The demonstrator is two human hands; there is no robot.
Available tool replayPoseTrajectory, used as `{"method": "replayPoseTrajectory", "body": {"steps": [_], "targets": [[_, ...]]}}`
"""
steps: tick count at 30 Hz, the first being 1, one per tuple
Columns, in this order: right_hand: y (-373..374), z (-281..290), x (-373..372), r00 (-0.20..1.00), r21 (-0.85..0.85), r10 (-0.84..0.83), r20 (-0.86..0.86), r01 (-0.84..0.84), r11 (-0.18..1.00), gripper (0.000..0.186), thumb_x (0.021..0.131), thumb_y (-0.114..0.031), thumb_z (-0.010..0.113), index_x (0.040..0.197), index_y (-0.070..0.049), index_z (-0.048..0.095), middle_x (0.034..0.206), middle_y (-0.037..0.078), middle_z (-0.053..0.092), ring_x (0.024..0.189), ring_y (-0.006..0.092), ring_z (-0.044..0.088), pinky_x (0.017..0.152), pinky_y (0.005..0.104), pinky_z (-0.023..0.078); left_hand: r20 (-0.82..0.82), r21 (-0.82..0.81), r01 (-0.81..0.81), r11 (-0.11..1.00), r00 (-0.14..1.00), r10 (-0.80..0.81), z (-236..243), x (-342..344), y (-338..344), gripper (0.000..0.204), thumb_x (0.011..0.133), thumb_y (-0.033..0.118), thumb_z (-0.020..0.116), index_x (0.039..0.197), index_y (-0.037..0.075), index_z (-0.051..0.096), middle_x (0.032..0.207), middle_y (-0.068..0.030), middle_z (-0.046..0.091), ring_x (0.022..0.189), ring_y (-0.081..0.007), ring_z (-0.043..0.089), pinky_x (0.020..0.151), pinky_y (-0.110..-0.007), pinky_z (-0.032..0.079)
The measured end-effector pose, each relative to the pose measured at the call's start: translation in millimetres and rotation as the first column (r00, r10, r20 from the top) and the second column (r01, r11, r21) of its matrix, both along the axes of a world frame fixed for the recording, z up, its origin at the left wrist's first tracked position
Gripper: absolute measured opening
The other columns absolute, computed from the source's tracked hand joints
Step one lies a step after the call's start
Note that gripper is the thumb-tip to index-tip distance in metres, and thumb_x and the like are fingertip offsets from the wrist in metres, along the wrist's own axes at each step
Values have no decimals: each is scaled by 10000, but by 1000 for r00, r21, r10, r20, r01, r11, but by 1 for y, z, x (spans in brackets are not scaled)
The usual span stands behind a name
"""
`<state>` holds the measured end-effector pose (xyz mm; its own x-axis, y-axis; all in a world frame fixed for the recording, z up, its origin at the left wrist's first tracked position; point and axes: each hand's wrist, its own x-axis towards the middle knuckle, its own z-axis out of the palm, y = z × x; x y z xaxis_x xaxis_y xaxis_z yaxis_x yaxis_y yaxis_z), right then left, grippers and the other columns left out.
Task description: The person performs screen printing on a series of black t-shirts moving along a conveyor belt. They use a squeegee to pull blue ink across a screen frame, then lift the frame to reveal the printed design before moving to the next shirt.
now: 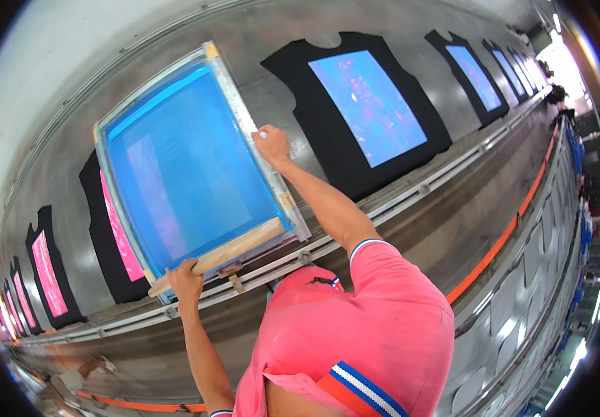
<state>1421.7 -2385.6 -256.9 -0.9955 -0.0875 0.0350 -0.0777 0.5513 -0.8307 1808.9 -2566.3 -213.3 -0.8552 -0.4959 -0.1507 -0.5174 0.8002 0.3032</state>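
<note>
A screen printing frame [242,118] with blue mesh lies over the metal printing table, tilted in this view. A wooden squeegee [241,244] rests along its near edge. My left hand [186,281] is closed over the squeegee's left end, by the frame's near left corner. At the frame's right side bar, my right hand [273,146] is closed in a grip, with a small pale bit showing at the fingers. To the right lies a black shirt panel [411,83] with a blue-violet printed rectangle [369,108]. Another black panel [98,229], printed pink, is partly covered by the frame.
More black panels with blue prints [477,76] run off to the far right, and pink-printed ones [50,274] to the left. A metal rail [411,198] edges the table near me. An orange strip [498,250] runs behind me; another person's leg [91,365] shows lower left.
</note>
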Motion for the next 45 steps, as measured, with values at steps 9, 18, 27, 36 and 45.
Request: {"method": "replayPoseTrajectory", "body": {"steps": [9, 18, 27, 36, 45], "targets": [[-102, -11, 95, 974, -60, 43, 222, -31, 998, 317, 862, -312, 675, 1061, -74, 735, 960, 259, 720, 975, 445, 674, 883, 494, 531, 116, 9, 28, 1000, 993, -29, 1, 73, -114, 281, 736, 111, 775, 1015, 98, 740, 1019, -108, 737, 1015, -380, 663, 1115, -690, 275], [-132, -35, 107, 996, -53, -80, 34, 81, 995, 224, 849, -214, 622, 949, -75, 766, 883, 224, 726, 876, 406, 700, 808, 458, 541, 121, 102, 225, 969, 964, -237, -5, 81, -151, 418, 690, -33, 590, 1070, 76, 726, 1063, -130, 732, 1177, -350, 636, 1140, -703, 227], [-160, -31, 130, 997, -63, -29, 66, 33, 997, 269, 890, -210, 563, 1004, -54, 749, 949, 223, 730, 920, 414, 692, 823, 469, 539, -2, 60, 219, 974, 976, -219, -19, 102, -181, 339, 753, -17, 582, 1032, 58, 760, 1009, -176, 733, 973, -409, 666, 1139, -659, 257], [-167, -31, 133, 992, 7, -51, 119, 50, 999, 259, 908, -211, 549, 995, -71, 748, 945, 225, 728, 918, 424, 688, 836, 490, 544, 69, -15, 242, 970, 968, -240, -17, 105, -182, 341, 739, -14, 612, 1040, 75, 745, 1031, -149, 718, 1043, -372, 653, 1133, -691, 250], [-174, -91, 127, 961, 241, 223, -165, -180, 954, 224, 926, -146, 524, 1001, 7, 669, 981, 226, 694, 935, 390, 674, 834, 503, 525, -16, -9, 269, 963, 963, -269, -42, 132, -200, 478, 715, 50, 678, 1179, 154, 724, 1106, -120, 735, 1008, -345, 667, 909, -479, 506]]}}
